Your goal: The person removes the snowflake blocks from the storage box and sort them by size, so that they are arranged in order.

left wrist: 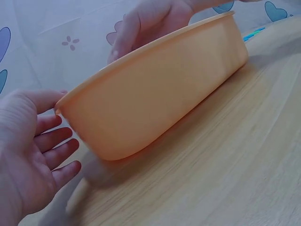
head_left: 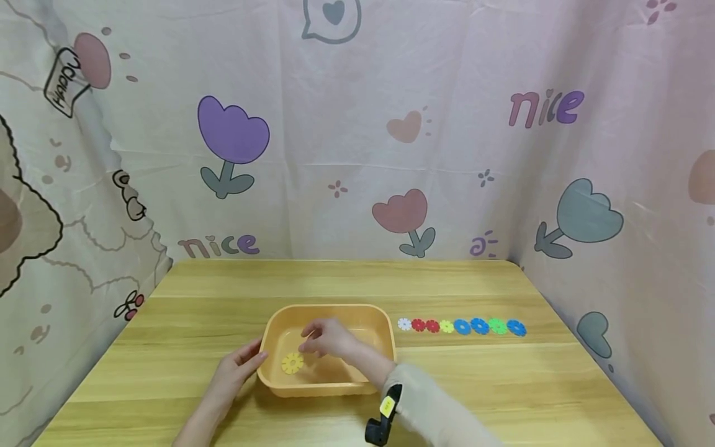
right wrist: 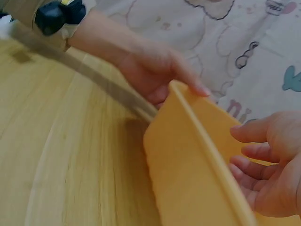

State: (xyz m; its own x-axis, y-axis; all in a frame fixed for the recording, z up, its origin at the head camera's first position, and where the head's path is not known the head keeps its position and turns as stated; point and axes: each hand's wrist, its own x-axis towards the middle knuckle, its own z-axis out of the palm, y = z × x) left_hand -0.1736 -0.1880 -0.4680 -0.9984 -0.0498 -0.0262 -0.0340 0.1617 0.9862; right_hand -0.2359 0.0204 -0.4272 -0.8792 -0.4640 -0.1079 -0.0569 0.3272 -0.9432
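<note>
An orange plastic tub (head_left: 324, 390) stands on the table, and a yellow notched disc (head_left: 292, 363) lies in its left part. My left hand (head_left: 237, 371) grips the tub's left end, thumb over the rim and fingers against the outer wall. In the left wrist view, the lower fingers of that left hand (left wrist: 35, 150) spread loosely beside the wall. My right hand (head_left: 329, 339) reaches into the tub, just above and right of the yellow disc. Its fingers (right wrist: 254, 132) are loosely bent, and nothing shows between them in the right wrist view.
Right of the tub, a row of notched discs runs along the wooden table (head_left: 475, 385): a white disc (head_left: 404, 324), red discs (head_left: 418, 325), a smaller yellow disc (head_left: 447, 326), blue discs (head_left: 462, 326) and a green disc (head_left: 498, 326). A printed curtain (head_left: 335, 124) hangs behind.
</note>
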